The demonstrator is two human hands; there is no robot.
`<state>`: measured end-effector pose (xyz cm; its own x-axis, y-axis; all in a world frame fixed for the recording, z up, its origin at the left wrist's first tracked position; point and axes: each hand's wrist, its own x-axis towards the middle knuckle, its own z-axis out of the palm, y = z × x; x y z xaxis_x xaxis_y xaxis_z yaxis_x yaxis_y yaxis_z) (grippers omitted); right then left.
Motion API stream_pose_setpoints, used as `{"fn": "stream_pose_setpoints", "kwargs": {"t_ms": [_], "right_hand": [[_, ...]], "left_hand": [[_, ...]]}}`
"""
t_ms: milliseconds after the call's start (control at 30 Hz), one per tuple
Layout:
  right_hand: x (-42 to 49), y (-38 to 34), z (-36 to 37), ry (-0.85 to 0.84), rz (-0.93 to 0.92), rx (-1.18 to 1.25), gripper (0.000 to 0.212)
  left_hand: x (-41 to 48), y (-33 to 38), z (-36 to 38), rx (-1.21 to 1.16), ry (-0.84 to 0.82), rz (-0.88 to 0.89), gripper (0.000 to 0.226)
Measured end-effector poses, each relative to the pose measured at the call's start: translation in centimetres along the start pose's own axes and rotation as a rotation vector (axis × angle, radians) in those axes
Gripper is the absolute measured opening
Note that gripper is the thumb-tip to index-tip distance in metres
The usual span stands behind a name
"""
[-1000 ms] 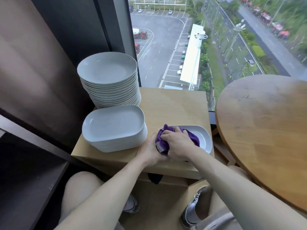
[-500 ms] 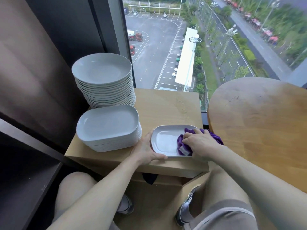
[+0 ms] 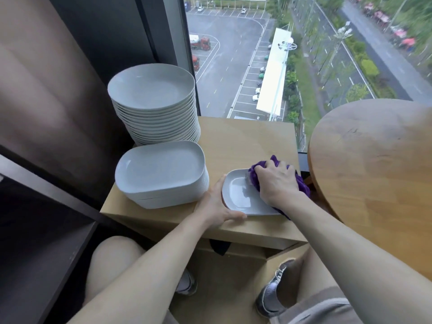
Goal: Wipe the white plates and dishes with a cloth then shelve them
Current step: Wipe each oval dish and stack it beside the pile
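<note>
A small white rectangular dish (image 3: 240, 197) lies near the front edge of a low wooden side table (image 3: 245, 141). My left hand (image 3: 216, 208) holds the dish's left rim, thumb along the near edge. My right hand (image 3: 275, 183) grips a purple cloth (image 3: 301, 183) and presses it onto the right half of the dish. A stack of white rectangular dishes (image 3: 161, 174) stands to the left. Behind it rises a tall stack of round white plates (image 3: 154, 104).
A round wooden table (image 3: 378, 174) stands close on the right. Dark shelving (image 3: 35, 242) runs along the left. A window (image 3: 280, 54) behind the side table looks down on a car park. My knees and shoes show below.
My right hand has swept the purple cloth from the dish's left end to its right half. My left hand stays on the dish's left rim.
</note>
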<state>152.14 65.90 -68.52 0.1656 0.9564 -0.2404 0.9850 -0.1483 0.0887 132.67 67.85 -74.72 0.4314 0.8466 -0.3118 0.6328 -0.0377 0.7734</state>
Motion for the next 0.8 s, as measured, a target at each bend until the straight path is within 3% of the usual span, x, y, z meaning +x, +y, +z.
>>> {"fn": "stream_pose_setpoints", "kwargs": {"t_ms": [200,267,467,567,800], "right_hand": [[-0.6,-5.5,0.0,0.110,-0.246,0.034,0.026],[-1.1,-6.2,-0.3,0.066,-0.314,0.025,0.031],[-2.6,-2.8,-0.1,-0.077,-0.455,0.086,0.022],[-3.3,-0.9,-0.1,-0.089,-0.418,0.052,0.028],[-4.3,4.6,-0.4,-0.092,-0.219,-0.014,0.028]], "left_hand": [[-0.5,0.9,-0.4,0.013,0.029,0.024,0.095],[-0.6,1.1,-0.3,0.049,0.045,0.020,0.081],[-0.8,0.9,-0.5,0.022,0.009,-0.004,0.110],[-0.6,1.0,-0.4,0.036,-0.012,0.005,0.102],[-0.9,1.1,-0.7,0.066,-0.037,-0.019,0.133]]}}
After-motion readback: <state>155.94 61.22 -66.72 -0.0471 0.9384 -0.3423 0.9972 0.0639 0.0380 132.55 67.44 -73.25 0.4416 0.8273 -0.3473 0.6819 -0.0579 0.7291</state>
